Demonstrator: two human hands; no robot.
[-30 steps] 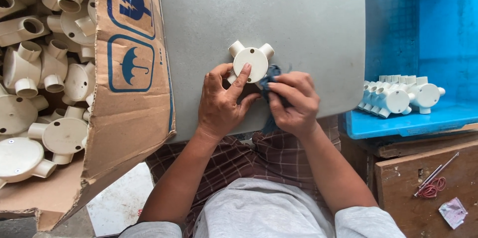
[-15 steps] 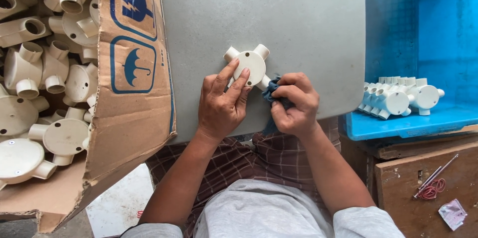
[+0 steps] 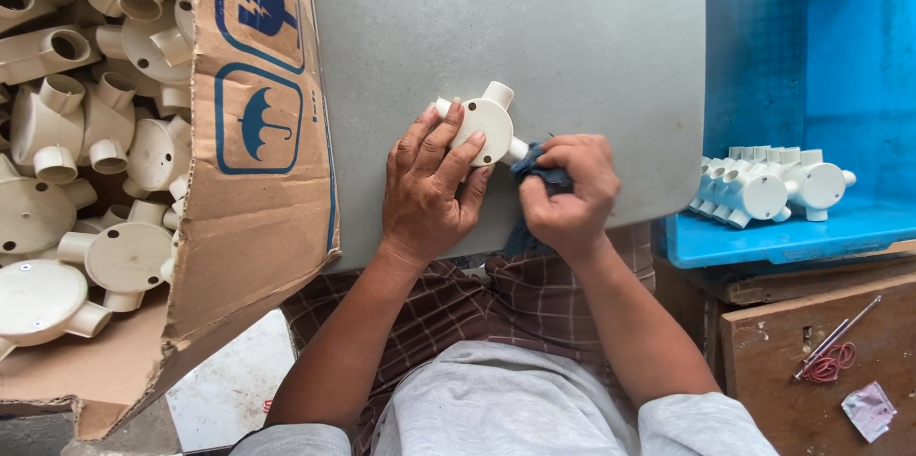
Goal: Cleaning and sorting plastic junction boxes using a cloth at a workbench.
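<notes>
On the grey table (image 3: 534, 27) lies a cream round plastic junction box (image 3: 486, 120) with short pipe stubs. My left hand (image 3: 431, 184) rests flat on it, fingers spread over its lid, pinning it down. Just right of it, my right hand (image 3: 569, 191) is closed around a dark blue cloth (image 3: 534, 165), which presses against the box's right stub. The cloth is mostly hidden under my fingers.
A cardboard carton (image 3: 248, 160) at the left holds several more cream junction boxes (image 3: 114, 246). At the right a blue crate (image 3: 763, 237) carries a row of whiter junction boxes (image 3: 768, 184). A wooden box (image 3: 821, 361) with red rubber bands sits at lower right.
My left hand has slid the junction box slightly left and turned it, while my right hand with the cloth has shifted along the box's right side.
</notes>
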